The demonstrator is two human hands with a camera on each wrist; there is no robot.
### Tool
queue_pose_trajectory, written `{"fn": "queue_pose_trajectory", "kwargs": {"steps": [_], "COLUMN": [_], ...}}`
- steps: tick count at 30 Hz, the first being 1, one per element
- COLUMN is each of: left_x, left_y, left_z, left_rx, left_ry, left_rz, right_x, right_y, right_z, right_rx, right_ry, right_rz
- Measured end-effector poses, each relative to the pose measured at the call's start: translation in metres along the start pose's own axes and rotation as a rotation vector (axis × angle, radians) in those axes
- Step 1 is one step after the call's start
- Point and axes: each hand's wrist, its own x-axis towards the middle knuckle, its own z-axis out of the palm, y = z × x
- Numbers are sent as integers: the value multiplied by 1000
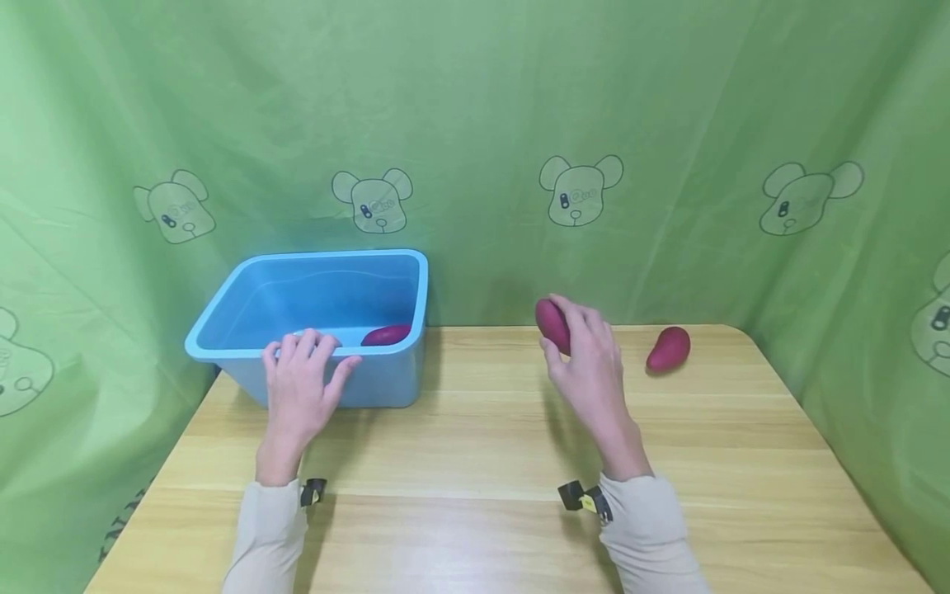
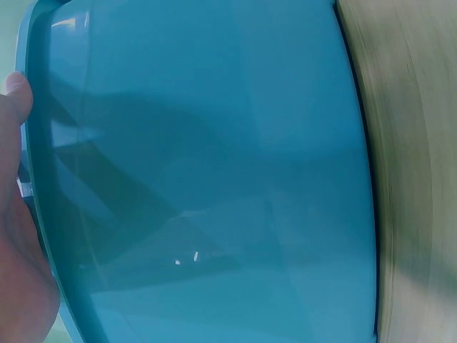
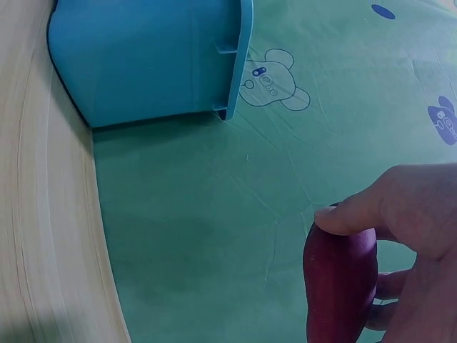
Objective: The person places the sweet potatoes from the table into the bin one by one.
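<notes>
A dark red sweet potato (image 1: 552, 324) is pinched between the thumb and fingers of my right hand (image 1: 592, 359), raised over the back of the table. Seen from the right wrist, the sweet potato (image 3: 339, 279) points lengthwise down the picture, its top end under the thumb. My left hand (image 1: 300, 384) grips the near rim of the blue plastic bin (image 1: 378, 381), fingers over the edge and thumb along the outside. Inside the bin lies another sweet potato (image 1: 387, 335), partly hidden by the front wall. A further curved sweet potato (image 1: 669, 350) rests on the table, right of my right hand.
The bin stands at the back left of the light wooden table (image 1: 475, 462). A green curtain (image 1: 475, 124) with printed bear heads hangs close behind the table and along both sides. Each sleeve cuff carries a small black wrist camera (image 1: 313, 492).
</notes>
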Motion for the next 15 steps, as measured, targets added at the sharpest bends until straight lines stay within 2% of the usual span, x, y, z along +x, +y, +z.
{"fn": "queue_pose_trajectory", "kwargs": {"steps": [15], "left_x": [-1], "left_y": [-1], "left_z": [0], "left_rx": [-5], "left_ry": [-12], "left_rz": [-14], "right_x": [4], "right_y": [-15], "right_z": [6], "right_rx": [-8], "right_ry": [-2], "right_rz": [-44]}}
